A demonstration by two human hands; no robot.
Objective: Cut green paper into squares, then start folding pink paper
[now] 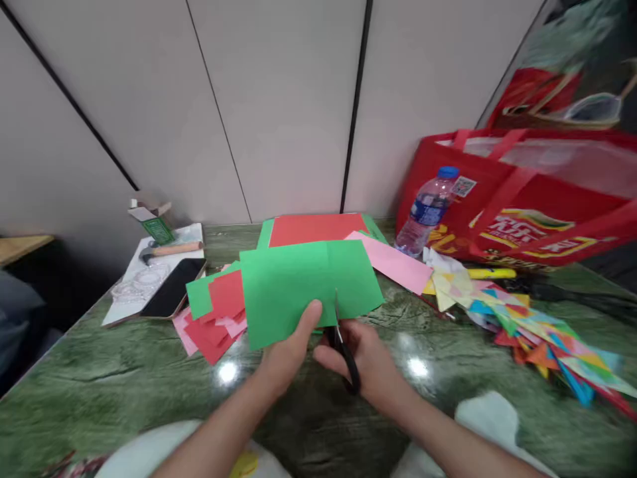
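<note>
My left hand pinches the lower edge of a green paper sheet, its thumb lying on the front. In my right hand are black-handled scissors, whose blades reach up into the sheet's lower edge. A faint vertical crease shows above the blades. Behind the sheet lie red paper and a pink strip. Cut red, pink and green pieces are piled just left of the sheet.
A phone, a hammer and a small green box are at the left. At the right are a water bottle, a red bag, a yellow marker and folded colourful paper.
</note>
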